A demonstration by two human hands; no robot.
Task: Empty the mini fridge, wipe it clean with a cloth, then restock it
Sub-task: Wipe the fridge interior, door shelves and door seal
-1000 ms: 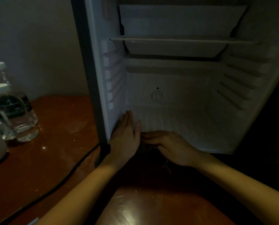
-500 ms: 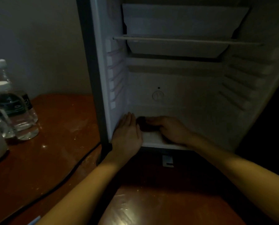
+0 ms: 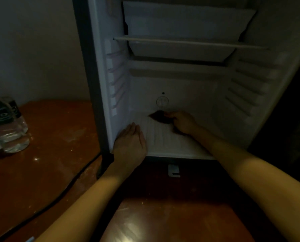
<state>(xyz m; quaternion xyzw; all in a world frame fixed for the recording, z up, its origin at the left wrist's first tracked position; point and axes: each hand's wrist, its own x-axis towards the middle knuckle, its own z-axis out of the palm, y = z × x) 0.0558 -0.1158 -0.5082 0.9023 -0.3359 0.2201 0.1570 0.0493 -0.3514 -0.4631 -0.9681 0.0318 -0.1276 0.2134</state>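
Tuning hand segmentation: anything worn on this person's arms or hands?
Nothing visible: left hand and right hand ungloved, left forearm and right forearm bare to the frame edge; no sleeves, watch or bands. Too dim to rule out a thin ring.

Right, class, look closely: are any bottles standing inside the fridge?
No: the bottles stand on the table left of the fridge, whose floor bears just the left hand and the cloth in the right hand.
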